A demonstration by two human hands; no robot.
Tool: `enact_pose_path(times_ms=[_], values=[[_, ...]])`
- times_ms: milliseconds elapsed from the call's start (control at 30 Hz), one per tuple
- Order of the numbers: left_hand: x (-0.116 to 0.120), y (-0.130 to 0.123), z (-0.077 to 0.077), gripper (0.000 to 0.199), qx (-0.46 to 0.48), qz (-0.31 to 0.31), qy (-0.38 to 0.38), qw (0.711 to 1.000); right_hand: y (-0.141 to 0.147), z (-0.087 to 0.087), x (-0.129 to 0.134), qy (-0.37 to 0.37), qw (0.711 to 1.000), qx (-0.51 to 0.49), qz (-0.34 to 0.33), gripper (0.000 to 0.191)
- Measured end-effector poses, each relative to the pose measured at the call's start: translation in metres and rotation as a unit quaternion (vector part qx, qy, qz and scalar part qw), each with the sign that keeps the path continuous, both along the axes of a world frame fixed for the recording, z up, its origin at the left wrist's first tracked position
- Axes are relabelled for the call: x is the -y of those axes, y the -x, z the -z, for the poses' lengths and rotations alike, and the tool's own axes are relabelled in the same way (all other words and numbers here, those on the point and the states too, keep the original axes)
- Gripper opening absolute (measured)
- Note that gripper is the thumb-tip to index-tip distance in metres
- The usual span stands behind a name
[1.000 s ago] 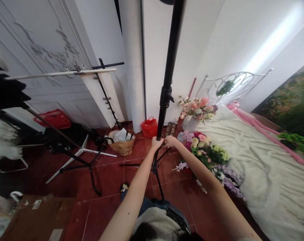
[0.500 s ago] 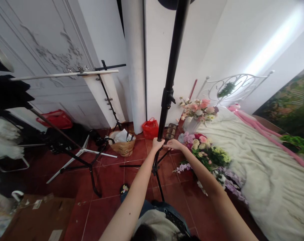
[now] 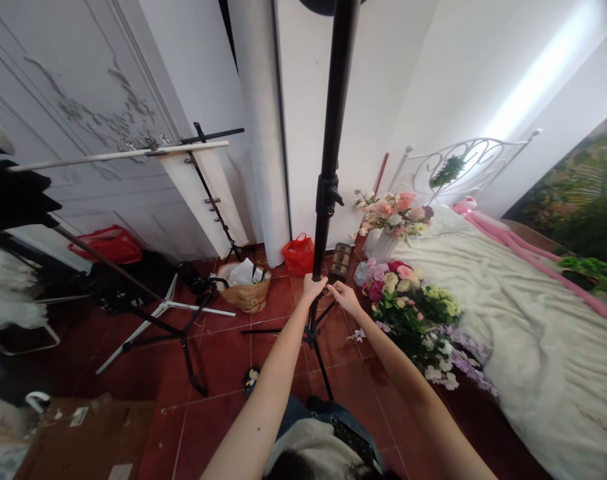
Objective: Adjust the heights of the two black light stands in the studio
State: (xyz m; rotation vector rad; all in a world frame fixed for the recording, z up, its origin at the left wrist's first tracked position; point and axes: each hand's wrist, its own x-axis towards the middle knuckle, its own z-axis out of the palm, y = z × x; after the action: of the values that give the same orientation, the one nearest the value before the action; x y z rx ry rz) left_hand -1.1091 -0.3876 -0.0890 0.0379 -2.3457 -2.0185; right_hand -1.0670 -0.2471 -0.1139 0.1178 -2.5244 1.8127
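Observation:
A tall black light stand [image 3: 332,120] rises in front of me, its thin legs spread on the floor. My left hand [image 3: 313,287] is wrapped round its pole, low down. Close beside it on the right, my right hand [image 3: 345,297] is closed in a pinch, fingertips at the pole. Whatever they pinch is hidden by the fingers. Higher up the pole sits a black collar with a locking knob [image 3: 336,197]. The stand's top is out of view; part of a dark round shape shows behind it at the upper edge.
Several artificial flowers [image 3: 408,293] lie to the right, by a bed with a cream blanket [image 3: 528,327]. Behind the stand are a red bag [image 3: 298,255] and a small brown chest [image 3: 340,261]. Leftward stand a woven basket [image 3: 248,297], other stands [image 3: 178,327] and a cardboard box [image 3: 88,440].
My view has shifted slightly, and the pole appears more upright and further left. My right hand's fingers have changed their pose at the pole; the left hand keeps its grip.

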Motion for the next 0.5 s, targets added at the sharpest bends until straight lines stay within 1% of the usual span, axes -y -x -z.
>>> enact_pose_path(times_ms=[100, 200, 267, 367, 433, 500], values=[[0.000, 0.002, 0.002, 0.015, 0.004, 0.005, -0.001, 1.000, 0.005, 0.004, 0.003, 0.067, 0.997, 0.031, -0.009, 0.045], [0.000, 0.003, 0.003, 0.016, 0.002, 0.010, 0.000, 1.000, 0.013, 0.006, 0.005, 0.138, 0.985, 0.107, 0.009, 0.045], [0.000, 0.003, 0.003, 0.016, 0.001, 0.010, 0.002, 1.000, 0.019, 0.004, 0.004, 0.186, 0.963, 0.194, 0.023, 0.044], [0.000, 0.002, 0.003, 0.014, 0.002, 0.007, -0.007, 1.000, 0.025, -0.002, 0.004, 0.243, 0.919, 0.310, 0.022, 0.040], [0.000, 0.001, 0.003, 0.013, 0.003, 0.010, -0.013, 1.000, 0.022, -0.005, 0.004, 0.281, 0.902, 0.327, 0.026, 0.036], [-0.001, 0.000, 0.002, 0.013, 0.002, 0.011, -0.009, 1.000, 0.008, -0.002, 0.005, 0.333, 0.891, 0.305, 0.038, 0.035]])
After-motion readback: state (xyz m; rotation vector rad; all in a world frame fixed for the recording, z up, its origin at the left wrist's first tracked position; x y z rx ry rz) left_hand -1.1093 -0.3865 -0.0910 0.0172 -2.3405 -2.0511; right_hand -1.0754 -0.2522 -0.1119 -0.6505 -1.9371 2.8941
